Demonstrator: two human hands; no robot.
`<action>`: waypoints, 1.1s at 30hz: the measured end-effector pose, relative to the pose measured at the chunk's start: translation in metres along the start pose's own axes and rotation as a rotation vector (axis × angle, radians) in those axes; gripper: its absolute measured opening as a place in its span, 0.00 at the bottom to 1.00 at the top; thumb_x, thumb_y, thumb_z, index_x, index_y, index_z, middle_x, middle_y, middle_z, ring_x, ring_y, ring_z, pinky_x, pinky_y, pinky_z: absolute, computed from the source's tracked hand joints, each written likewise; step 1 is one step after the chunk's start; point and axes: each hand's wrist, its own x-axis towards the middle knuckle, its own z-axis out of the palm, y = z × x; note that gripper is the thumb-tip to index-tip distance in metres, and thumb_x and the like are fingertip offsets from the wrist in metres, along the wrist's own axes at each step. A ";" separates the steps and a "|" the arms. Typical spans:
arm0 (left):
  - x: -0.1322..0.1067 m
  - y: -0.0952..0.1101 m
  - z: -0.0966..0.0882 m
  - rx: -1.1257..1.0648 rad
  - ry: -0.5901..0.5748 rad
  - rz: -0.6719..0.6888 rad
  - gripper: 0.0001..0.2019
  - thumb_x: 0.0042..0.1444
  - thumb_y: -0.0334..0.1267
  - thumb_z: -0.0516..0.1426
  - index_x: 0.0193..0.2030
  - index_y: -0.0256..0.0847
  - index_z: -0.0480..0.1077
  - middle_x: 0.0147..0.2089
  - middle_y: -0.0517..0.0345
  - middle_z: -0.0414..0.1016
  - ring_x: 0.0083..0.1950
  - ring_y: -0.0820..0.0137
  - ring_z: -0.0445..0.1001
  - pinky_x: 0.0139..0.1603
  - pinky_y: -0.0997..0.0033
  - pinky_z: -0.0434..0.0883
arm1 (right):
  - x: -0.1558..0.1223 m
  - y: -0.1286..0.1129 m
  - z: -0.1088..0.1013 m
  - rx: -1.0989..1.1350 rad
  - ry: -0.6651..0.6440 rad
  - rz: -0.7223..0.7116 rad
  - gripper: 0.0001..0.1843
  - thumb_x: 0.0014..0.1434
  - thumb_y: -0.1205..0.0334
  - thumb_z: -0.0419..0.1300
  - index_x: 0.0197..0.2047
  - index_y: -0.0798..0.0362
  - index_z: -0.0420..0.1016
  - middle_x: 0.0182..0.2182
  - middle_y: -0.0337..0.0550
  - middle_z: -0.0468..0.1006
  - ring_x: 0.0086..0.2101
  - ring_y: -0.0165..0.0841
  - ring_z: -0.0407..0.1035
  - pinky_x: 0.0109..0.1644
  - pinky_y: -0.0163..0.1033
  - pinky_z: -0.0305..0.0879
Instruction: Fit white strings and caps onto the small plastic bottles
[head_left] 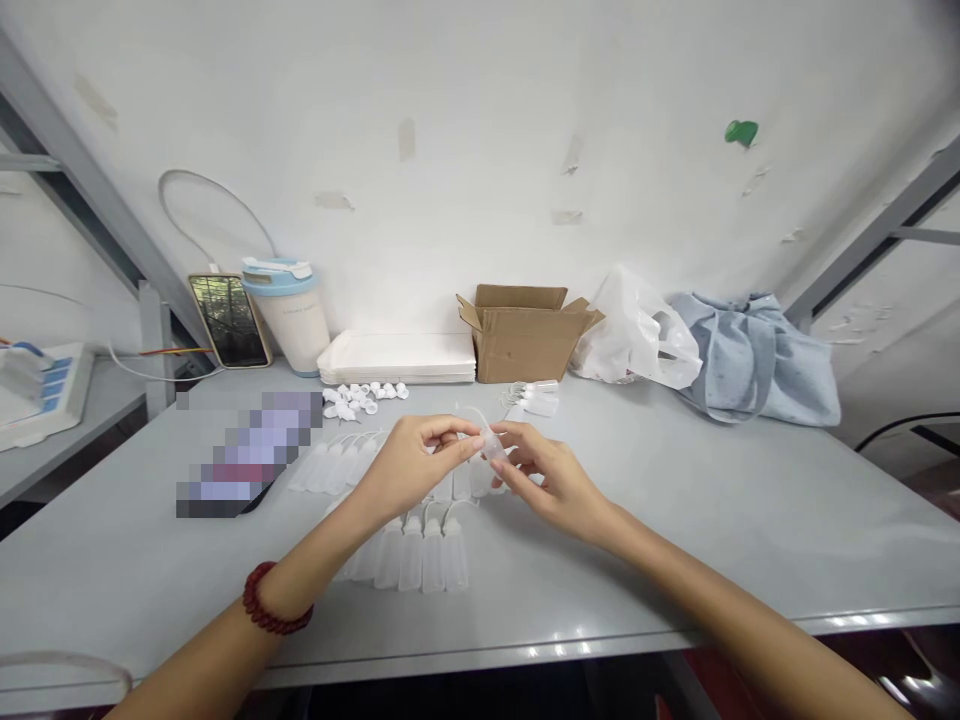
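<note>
Just above the table, a small translucent plastic bottle (pixel 493 448) with a thin strap at its top is between my two hands. My left hand (pixel 420 455) pinches its capped top end with thumb and forefinger. Around its body, the fingers of my right hand (pixel 551 475) are closed. Below my hands, several similar bottles (pixel 411 555) with white caps lie side by side in a row. Another row of bottles (pixel 341 465) lies farther back, partly hidden by my left hand. Several loose white caps (pixel 360 400) are heaped behind it. A few more bottles (pixel 538 400) lie beyond my right hand.
Along the wall stand a phone (pixel 231 320), a tumbler (pixel 289 315), a stack of white trays or sheets (pixel 401 355), an open cardboard box (pixel 532 345), a white plastic bag (pixel 630 335) and a blue cloth bag (pixel 757 360). A blurred-out device (pixel 251 455) lies at left on the grey table (pixel 750 530).
</note>
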 end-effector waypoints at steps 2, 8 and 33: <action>0.001 0.000 0.000 0.002 0.003 -0.035 0.11 0.53 0.45 0.58 0.36 0.42 0.76 0.25 0.62 0.71 0.28 0.72 0.64 0.30 0.73 0.61 | 0.000 0.001 0.001 0.001 0.000 0.006 0.16 0.62 0.61 0.51 0.53 0.54 0.58 0.29 0.40 0.73 0.28 0.30 0.72 0.24 0.32 0.66; 0.003 0.001 -0.003 -0.131 -0.072 -0.060 0.12 0.53 0.46 0.57 0.33 0.40 0.76 0.30 0.60 0.74 0.30 0.72 0.66 0.31 0.74 0.61 | -0.001 -0.002 0.000 -0.025 -0.013 0.008 0.15 0.62 0.62 0.51 0.52 0.55 0.59 0.27 0.41 0.74 0.28 0.30 0.72 0.23 0.31 0.63; 0.009 -0.004 -0.002 -1.133 -0.022 -0.496 0.11 0.45 0.20 0.49 0.36 0.31 0.65 0.25 0.61 0.57 0.22 0.79 0.55 0.20 0.81 0.57 | 0.000 -0.002 0.002 -0.016 -0.031 -0.013 0.11 0.62 0.63 0.51 0.48 0.55 0.64 0.26 0.40 0.73 0.27 0.30 0.72 0.30 0.35 0.67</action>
